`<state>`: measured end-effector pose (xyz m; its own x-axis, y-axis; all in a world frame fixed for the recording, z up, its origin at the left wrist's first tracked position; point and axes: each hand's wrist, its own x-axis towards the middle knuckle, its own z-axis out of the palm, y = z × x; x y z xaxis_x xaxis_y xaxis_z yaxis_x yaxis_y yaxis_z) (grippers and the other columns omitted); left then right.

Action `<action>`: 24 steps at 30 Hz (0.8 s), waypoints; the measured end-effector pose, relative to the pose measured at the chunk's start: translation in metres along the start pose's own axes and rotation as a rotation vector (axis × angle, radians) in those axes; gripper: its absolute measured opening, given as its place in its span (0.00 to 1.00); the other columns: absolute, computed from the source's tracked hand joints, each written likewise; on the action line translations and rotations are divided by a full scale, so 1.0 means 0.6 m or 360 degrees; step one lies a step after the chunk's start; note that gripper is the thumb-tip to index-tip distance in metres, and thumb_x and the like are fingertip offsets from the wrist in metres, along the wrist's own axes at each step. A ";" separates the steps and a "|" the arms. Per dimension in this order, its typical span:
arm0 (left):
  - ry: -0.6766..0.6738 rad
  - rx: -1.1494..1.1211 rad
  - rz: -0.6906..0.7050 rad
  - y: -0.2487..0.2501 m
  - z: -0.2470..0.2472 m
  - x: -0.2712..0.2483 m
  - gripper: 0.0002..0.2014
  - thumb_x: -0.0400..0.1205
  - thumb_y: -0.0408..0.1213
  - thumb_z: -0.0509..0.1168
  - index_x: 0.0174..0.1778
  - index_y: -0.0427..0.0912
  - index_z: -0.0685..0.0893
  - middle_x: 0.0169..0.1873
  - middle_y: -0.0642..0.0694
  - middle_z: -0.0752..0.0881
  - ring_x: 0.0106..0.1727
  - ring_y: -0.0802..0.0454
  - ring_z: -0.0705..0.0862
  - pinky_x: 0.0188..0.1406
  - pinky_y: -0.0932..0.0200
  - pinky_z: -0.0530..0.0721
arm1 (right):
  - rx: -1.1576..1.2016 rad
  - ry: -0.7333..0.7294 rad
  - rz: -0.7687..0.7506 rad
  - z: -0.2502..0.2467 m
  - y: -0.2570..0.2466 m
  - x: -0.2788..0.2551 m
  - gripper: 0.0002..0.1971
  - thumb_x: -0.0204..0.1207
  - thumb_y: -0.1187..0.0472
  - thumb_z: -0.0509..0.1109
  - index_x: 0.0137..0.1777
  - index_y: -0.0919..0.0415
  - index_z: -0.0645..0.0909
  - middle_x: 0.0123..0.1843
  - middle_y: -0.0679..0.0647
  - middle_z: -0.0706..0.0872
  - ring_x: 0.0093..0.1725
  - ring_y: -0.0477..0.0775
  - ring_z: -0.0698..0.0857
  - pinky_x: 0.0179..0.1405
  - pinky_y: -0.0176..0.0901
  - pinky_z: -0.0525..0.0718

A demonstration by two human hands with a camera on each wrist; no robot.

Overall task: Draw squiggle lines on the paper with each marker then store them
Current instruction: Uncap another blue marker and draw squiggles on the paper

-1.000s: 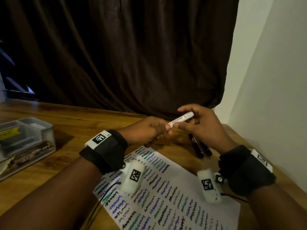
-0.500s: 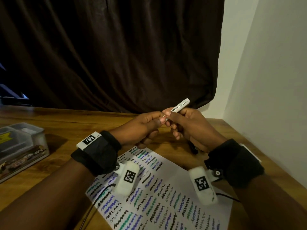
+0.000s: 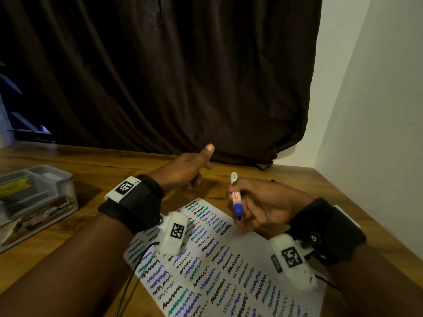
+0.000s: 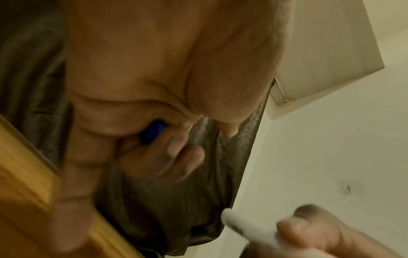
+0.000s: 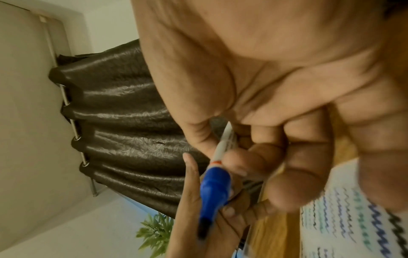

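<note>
- The right hand [image 3: 263, 207] pinches the uncapped blue marker [image 3: 235, 197], tip down at the paper's [image 3: 240, 252] 12 o'clock edge, apparently ready for the next squiggle.
- The left hand [image 3: 185, 172], at the marker's 10 o'clock, curls its grip round the blue cap [image 4: 153, 131], thumb raised.
- The smooth white barrel ends in a tapered blue collar; the flat sheet lies on the wooden tabletop [image 3: 103, 175].

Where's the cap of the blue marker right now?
In the left wrist view, the blue cap sits tucked in the curled fingers of the left hand, which the head view shows raised above the table, left of the right hand holding the uncapped marker.
</note>
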<state>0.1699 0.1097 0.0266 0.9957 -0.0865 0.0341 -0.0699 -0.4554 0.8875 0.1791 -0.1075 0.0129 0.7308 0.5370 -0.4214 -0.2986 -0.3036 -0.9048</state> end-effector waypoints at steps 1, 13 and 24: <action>-0.0066 0.0059 -0.0068 0.001 -0.001 -0.004 0.35 0.80 0.75 0.48 0.62 0.52 0.85 0.32 0.47 0.80 0.32 0.52 0.75 0.53 0.41 0.85 | -0.0057 -0.0055 0.0040 0.001 0.004 0.004 0.18 0.86 0.48 0.62 0.42 0.58 0.84 0.36 0.56 0.88 0.37 0.52 0.87 0.69 0.62 0.79; -0.0397 0.0176 -0.0341 0.024 0.000 -0.027 0.42 0.79 0.76 0.45 0.77 0.48 0.75 0.52 0.42 0.94 0.25 0.57 0.72 0.71 0.25 0.76 | 0.0166 0.0240 -0.0098 0.014 0.017 0.036 0.18 0.87 0.48 0.62 0.47 0.62 0.84 0.39 0.58 0.86 0.40 0.53 0.88 0.53 0.46 0.85; -0.0359 0.0285 -0.0381 0.023 0.007 -0.022 0.47 0.77 0.77 0.45 0.80 0.46 0.74 0.67 0.33 0.85 0.18 0.61 0.71 0.72 0.30 0.78 | -0.0257 0.0463 -0.0589 0.002 0.005 0.012 0.14 0.86 0.57 0.69 0.40 0.60 0.87 0.35 0.58 0.91 0.37 0.52 0.92 0.37 0.38 0.87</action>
<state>0.1553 0.1011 0.0364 0.9481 -0.1426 -0.2841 0.1335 -0.6325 0.7630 0.1826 -0.1034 0.0072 0.9176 0.3972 -0.0184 0.0953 -0.2647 -0.9596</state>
